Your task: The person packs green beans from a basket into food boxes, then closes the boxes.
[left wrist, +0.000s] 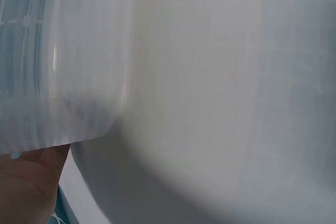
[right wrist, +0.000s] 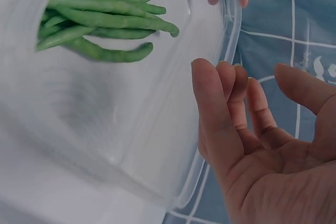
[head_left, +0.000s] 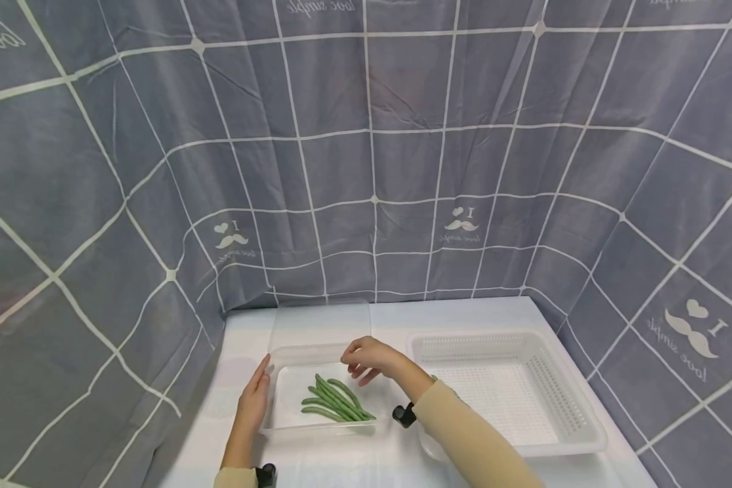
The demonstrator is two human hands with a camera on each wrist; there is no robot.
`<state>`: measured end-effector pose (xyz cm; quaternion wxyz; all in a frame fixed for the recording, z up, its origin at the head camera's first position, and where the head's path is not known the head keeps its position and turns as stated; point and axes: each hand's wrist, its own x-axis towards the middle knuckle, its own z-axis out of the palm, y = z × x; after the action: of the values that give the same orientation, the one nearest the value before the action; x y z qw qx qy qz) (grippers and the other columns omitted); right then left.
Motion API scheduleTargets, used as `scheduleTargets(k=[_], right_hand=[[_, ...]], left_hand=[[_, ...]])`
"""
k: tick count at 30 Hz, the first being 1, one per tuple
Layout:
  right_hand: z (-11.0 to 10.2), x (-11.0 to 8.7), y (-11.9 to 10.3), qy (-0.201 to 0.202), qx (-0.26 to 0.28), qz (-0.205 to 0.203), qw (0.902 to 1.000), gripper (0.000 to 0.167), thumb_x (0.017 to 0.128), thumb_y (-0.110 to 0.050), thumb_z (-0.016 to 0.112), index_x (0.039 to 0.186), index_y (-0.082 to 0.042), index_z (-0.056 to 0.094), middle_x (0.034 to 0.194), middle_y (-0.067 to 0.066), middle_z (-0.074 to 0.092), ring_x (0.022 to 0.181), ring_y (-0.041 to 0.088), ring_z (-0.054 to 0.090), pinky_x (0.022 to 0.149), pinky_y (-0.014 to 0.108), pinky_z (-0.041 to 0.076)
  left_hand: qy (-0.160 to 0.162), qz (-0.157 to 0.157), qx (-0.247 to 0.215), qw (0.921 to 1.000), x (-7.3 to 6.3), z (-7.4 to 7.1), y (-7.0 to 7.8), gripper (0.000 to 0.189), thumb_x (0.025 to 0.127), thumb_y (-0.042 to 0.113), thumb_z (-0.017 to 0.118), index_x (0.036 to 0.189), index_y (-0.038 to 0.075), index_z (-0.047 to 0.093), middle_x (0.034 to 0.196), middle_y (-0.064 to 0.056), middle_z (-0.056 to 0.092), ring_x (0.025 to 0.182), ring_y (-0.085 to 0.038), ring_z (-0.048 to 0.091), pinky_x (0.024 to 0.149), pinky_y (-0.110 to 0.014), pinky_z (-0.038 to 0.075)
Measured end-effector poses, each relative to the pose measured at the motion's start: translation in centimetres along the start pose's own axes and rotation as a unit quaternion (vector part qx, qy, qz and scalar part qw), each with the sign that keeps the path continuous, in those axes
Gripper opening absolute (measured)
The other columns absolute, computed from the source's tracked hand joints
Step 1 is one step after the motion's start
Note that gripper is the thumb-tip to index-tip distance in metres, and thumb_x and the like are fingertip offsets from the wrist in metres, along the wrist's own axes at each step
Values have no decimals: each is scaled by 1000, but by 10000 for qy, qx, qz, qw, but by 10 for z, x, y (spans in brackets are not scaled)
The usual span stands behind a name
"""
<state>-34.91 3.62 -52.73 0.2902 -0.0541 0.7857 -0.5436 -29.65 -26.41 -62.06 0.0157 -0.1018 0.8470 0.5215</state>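
Note:
Several green beans [head_left: 335, 400] lie in a loose bunch on the floor of a clear plastic container [head_left: 287, 393]; the right wrist view shows the green beans [right wrist: 105, 17] close up. My left hand [head_left: 253, 401] rests along the container's left side, fingers extended. In the left wrist view, part of that hand [left wrist: 29, 182] shows below the container wall [left wrist: 89, 77]. My right hand [head_left: 372, 358] hovers over the container's back right part, its fingers loosely bent. Nothing sits between the right hand's fingers [right wrist: 212, 103] and thumb.
On the right stands a white perforated basket [head_left: 564, 393], with a bit of green bean [head_left: 435, 377] showing beside my right forearm. A clear flat lid [head_left: 323, 318] lies behind the container. Grey checked curtains [head_left: 402, 163] enclose the white table [head_left: 219, 413].

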Motion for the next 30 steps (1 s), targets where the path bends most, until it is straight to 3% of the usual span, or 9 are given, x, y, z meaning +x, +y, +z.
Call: scheduleTargets(k=[14, 30], right_hand=[[-23, -14, 16, 73, 505, 29, 9987, 29, 103, -22, 67, 119, 2, 68, 88, 7, 69, 75, 16, 71, 67, 35, 69], [-62, -40, 24, 492, 1078, -104, 9929, 30, 105, -22, 65, 123, 2, 66, 92, 6, 68, 82, 17, 72, 75, 38, 70]], left_hand=[[-66, -75, 79, 9999, -1, -2, 0, 54, 118, 36, 27, 171, 24, 24, 176, -21, 21, 162, -51, 17, 131, -71, 16], [-171, -14, 12, 9999, -1, -2, 0, 54, 118, 36, 27, 171, 26, 23, 177, -20, 20, 163, -50, 16, 132, -69, 16]])
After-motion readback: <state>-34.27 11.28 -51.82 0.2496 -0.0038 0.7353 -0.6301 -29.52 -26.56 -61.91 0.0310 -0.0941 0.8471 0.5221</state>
